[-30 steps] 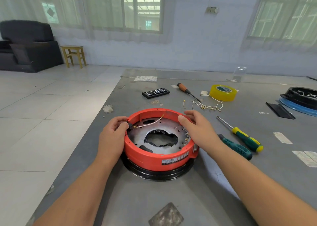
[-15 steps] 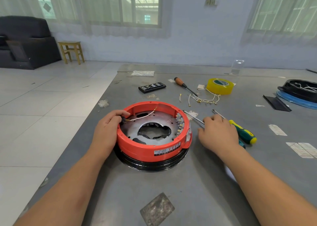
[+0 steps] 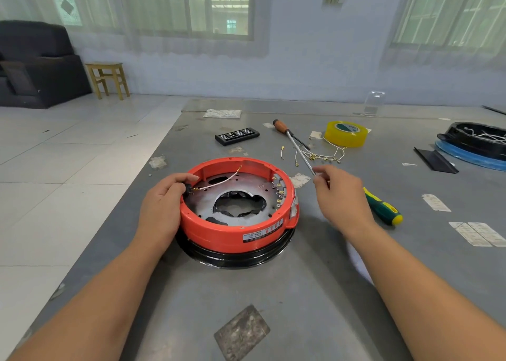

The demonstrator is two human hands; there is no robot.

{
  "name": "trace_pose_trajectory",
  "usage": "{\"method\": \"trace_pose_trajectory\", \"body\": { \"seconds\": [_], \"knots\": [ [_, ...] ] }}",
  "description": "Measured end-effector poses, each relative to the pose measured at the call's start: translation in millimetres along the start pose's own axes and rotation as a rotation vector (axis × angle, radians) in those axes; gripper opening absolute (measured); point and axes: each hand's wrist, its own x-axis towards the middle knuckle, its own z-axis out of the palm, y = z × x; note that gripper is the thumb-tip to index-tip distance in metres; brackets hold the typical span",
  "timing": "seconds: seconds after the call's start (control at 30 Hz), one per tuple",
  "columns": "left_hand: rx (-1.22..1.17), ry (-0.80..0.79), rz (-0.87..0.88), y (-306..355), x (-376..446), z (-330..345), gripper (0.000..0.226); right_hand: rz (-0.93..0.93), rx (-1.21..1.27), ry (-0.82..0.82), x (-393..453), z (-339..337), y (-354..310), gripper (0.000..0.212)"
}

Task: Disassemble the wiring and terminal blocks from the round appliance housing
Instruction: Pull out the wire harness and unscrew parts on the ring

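Both of your hands are busy: your left hand grips the left rim of the red round housing, thumb by the black terminal block and its white wire. Your right hand pinches a thin metal shaft, raised just right of the housing, which sits near the worktop's left edge beside a green-handled screwdriver.

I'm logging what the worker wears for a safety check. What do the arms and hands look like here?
Both forearms are bare right up to the frame edge, with no sleeves in view. The left hand and right hand wear no gloves, rings, watch or wristband that shows.
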Motion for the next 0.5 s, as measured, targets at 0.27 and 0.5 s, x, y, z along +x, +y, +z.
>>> {"method": "trace_pose_trajectory", "body": {
  "seconds": [0.27,0.5],
  "knots": [
    [0.115,-0.026,0.087,16.9,-12.0,7.7,0.033,-0.207,0.323,-0.398,6.6,-37.4,-22.4,0.034],
    [-0.013,-0.187,0.145,28.8,-11.9,11.5,0.037,-0.427,0.092,-0.424,1.9,-47.1,-36.3,0.026]
  ]
}}
